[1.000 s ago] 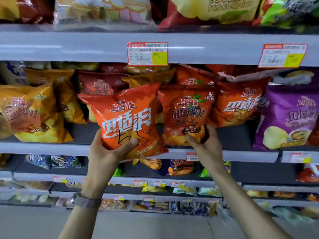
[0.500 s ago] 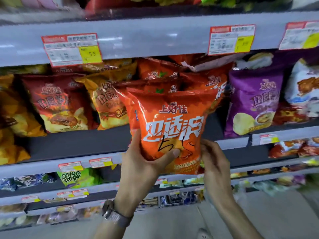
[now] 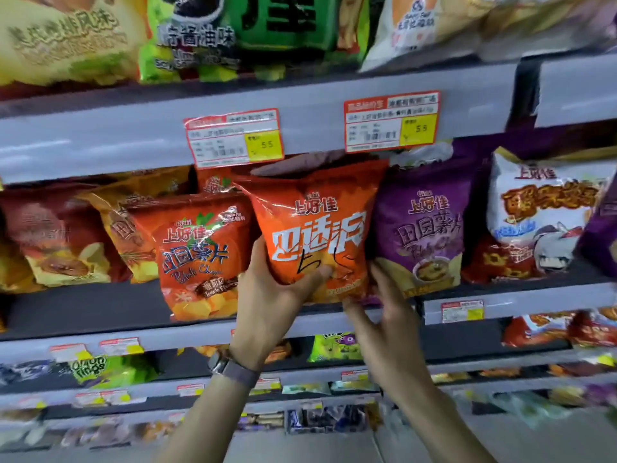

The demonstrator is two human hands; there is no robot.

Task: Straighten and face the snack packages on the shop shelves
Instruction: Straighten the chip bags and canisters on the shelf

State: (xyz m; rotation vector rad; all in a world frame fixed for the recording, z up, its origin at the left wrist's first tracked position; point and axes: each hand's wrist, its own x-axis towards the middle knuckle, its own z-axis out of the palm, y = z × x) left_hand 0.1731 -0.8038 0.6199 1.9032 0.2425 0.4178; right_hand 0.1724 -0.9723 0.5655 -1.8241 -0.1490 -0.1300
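My left hand [image 3: 273, 292] grips the lower left corner of an orange snack bag [image 3: 317, 222] with white lettering and a black pen mark, thumb across its front. The bag stands upright over the middle shelf [image 3: 100, 309], between a red tomato chip bag [image 3: 197, 252] on its left and a purple chip bag [image 3: 427, 225] on its right. Just below the orange bag's lower right corner is my right hand [image 3: 377, 315], with its fingers spread and relaxed, fingertips touching the bag's bottom edge.
A white and red bag [image 3: 544, 212] stands right of the purple one. Dark red and yellow bags [image 3: 56, 238] lean at the left. Price tags [image 3: 233, 138] hang on the upper shelf edge. Green bags [image 3: 207, 35] fill the top shelf. Lower shelves hold small packs.
The orange bag has been carried right and back onto the shelf, into the gap beside the purple bag. My right hand has come to its lower right corner.
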